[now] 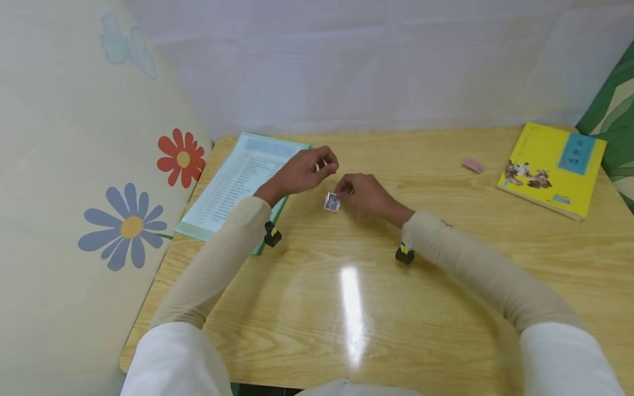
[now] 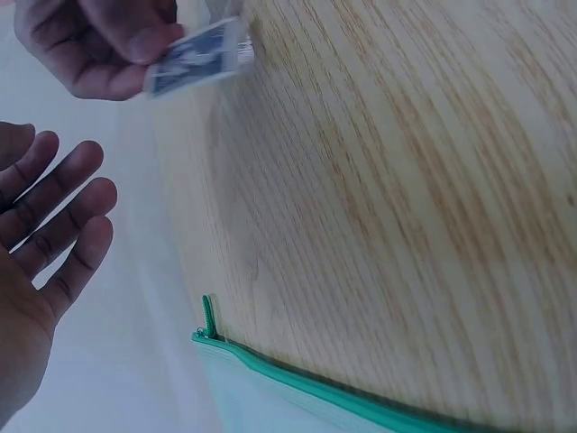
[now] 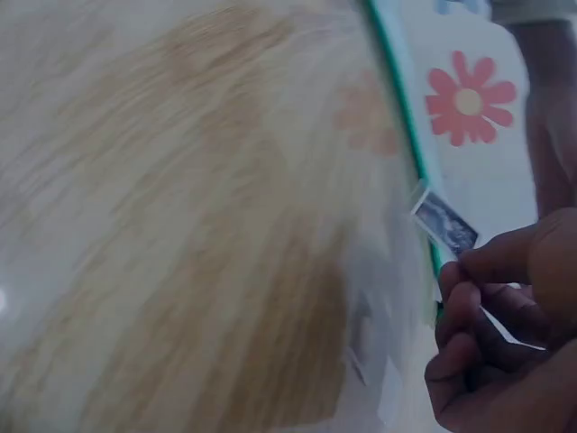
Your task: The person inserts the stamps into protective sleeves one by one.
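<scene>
Running left to right: zip folder [image 1: 238, 181] flat on desk [image 1: 297, 330]; left grip [image 1: 299, 173] loose, nothing visible in it; right grip [image 1: 366, 195] pinching small picture card [image 1: 332, 202]. Card's off the desk, placement not yet done. Pink block [image 1: 473, 164], yellow book [image 1: 552, 170] untouched.

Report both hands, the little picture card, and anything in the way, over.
Left hand empty. Right hand pinches small picture card. Nothing visible between left hand and card; green-edged pouch lies at left.
</scene>
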Demonstrator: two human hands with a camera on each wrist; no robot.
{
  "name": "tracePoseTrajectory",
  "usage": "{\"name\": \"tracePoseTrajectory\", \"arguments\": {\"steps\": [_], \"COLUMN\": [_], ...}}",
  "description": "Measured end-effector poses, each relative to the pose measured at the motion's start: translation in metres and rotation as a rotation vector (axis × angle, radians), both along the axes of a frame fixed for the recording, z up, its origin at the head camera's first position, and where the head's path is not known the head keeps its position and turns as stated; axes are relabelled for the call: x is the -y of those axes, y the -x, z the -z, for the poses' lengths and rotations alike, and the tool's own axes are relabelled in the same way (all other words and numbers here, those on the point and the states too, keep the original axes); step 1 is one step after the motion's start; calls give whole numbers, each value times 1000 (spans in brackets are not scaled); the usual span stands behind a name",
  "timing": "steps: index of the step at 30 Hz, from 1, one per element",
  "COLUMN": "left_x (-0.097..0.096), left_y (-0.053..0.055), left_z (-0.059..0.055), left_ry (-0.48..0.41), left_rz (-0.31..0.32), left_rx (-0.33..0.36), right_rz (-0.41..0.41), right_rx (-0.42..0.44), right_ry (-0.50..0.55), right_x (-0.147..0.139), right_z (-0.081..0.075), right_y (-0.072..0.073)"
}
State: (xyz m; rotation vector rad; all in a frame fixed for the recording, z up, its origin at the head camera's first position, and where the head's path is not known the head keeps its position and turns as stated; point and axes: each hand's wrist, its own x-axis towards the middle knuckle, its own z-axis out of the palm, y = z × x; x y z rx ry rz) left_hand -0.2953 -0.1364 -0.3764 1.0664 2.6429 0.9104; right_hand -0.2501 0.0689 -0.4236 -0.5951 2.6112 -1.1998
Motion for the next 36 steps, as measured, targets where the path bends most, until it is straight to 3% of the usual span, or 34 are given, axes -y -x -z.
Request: {"name": "tracePoseTrajectory", "arguments": {"steps": [8, 17, 26, 36], "left_x": [-9, -15, -30, -46], "left_y": [2, 7, 16, 21], "left_z": [4, 6, 19, 27], "left_ry": [12, 79, 250, 235], "left_rz": [38, 51, 121, 226], "left_rx": [-4, -34, -126, -128], "right_rz": [-44, 51, -33, -94], "right_rx": [-173, -141, -116, -208], "right_ry": [-101, -136, -314, -441], "right_x": [7, -15, -39, -43], "right_z": [15, 4, -4, 3], "right_y": [-5, -1, -5, -16]}}
